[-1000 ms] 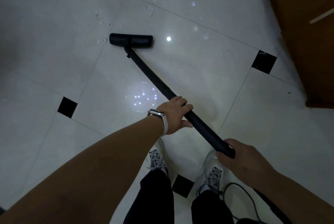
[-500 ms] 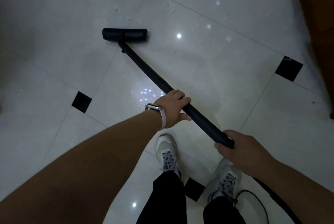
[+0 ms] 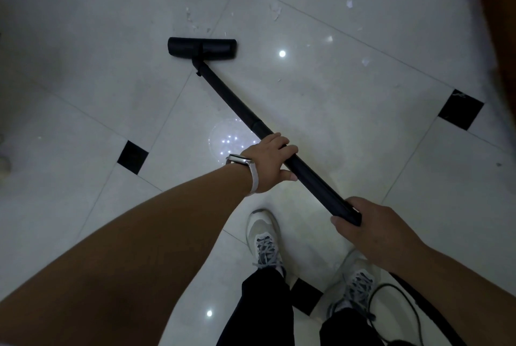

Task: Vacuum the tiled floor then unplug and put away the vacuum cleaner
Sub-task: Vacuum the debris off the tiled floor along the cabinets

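A black vacuum wand (image 3: 231,100) runs diagonally across the pale tiled floor (image 3: 349,111). Its flat floor head (image 3: 202,48) lies on the tiles ahead of me. My left hand (image 3: 269,162), with a white watch on the wrist, is closed around the middle of the wand. My right hand (image 3: 371,230) grips the wand's near end. A black hose (image 3: 427,303) runs back from that hand. Small white scraps (image 3: 349,4) lie on the tiles beyond the head and to its right.
Dark wooden furniture (image 3: 499,38) stands along the right edge. A thin black cord (image 3: 405,292) loops on the floor by my right shoe (image 3: 357,287). My left shoe (image 3: 264,236) stands below the wand. Black diamond insets (image 3: 132,157) mark the tile corners.
The floor head has slid forward toward the scraps on the tiles. I have stepped forward, and the wooden furniture has drifted toward the right edge. Both hands have kept their hold on the wand.
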